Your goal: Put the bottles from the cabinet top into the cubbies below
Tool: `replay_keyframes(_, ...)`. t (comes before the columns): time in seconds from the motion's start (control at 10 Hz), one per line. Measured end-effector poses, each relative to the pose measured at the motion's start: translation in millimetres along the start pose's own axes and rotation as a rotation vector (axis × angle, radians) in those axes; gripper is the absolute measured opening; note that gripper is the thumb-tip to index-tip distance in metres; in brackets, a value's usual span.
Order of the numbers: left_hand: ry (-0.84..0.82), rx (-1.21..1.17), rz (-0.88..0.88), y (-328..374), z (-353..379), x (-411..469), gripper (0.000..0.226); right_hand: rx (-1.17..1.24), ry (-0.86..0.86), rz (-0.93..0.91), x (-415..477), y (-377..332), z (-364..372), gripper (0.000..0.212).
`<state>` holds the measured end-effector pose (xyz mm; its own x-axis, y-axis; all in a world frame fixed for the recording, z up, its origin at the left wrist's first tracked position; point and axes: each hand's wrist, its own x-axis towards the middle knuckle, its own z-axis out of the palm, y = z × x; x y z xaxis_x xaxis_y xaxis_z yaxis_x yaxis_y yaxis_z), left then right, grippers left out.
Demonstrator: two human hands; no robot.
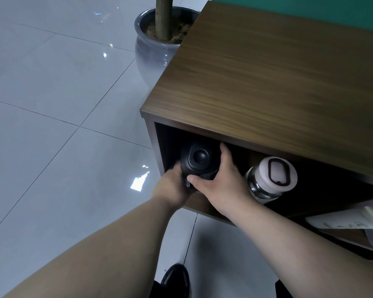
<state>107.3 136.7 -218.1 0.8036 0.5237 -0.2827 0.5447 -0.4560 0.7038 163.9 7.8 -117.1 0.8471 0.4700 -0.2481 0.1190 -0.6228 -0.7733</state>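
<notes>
In the leftmost cubby, the left hand and right hand both clasp a black bottle, fingers wrapped around it. A clear glass bottle with a white lid stands just beside, apart from it

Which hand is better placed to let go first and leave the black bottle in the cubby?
Probably the right hand: it only cups the black bottle's lid, while the left hand grips the body lower down, steadying it.
</notes>
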Motion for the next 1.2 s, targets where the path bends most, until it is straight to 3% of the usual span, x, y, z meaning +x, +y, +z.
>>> replay_keyframes(0.8,0.059,0.055,-0.023,1.5,7.1,3.9,0.058,-0.024,-0.042,-0.002,0.2,6.9,-7.4,0.099)
replay_keyframes(1.2,-0.057,-0.017,0.006,-13.9,-5.4,-4.1,0.070,-0.205,-0.116,0.082,-9.3,17.5,-10.7,0.117)
